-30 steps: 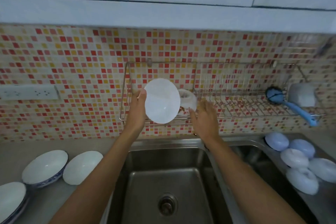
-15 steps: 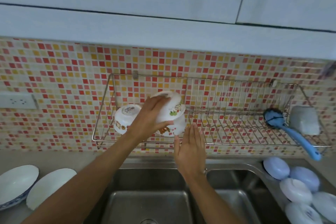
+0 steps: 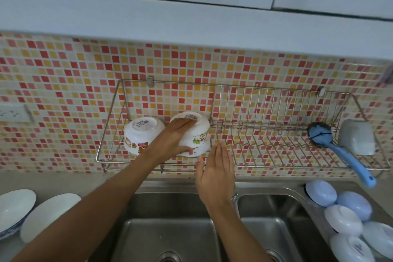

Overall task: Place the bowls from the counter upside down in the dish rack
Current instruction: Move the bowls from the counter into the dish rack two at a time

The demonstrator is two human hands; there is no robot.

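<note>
A wire dish rack (image 3: 265, 132) hangs on the tiled wall above the sink. Two white bowls with cartoon prints sit upside down at its left end. My left hand (image 3: 172, 138) grips the right one, the white cartoon bowl (image 3: 197, 134), fingers over its base. The other upturned bowl (image 3: 141, 134) stands just left of it, untouched. My right hand (image 3: 215, 170) is flat and open just below and right of the held bowl, holding nothing. Two white bowls (image 3: 45, 216) rest upright on the counter at the left.
A blue dish brush (image 3: 338, 149) and a grey cup (image 3: 357, 136) occupy the rack's right end. Several blue and white bowls (image 3: 342, 219) lie upside down on the right counter. A double steel sink (image 3: 170, 236) sits below. A wall socket (image 3: 13, 112) is at far left.
My left hand has turned the bowl over and set it upside down in the rack beside the first bowl. My right hand has drawn back slightly from it. The view has tilted up.
</note>
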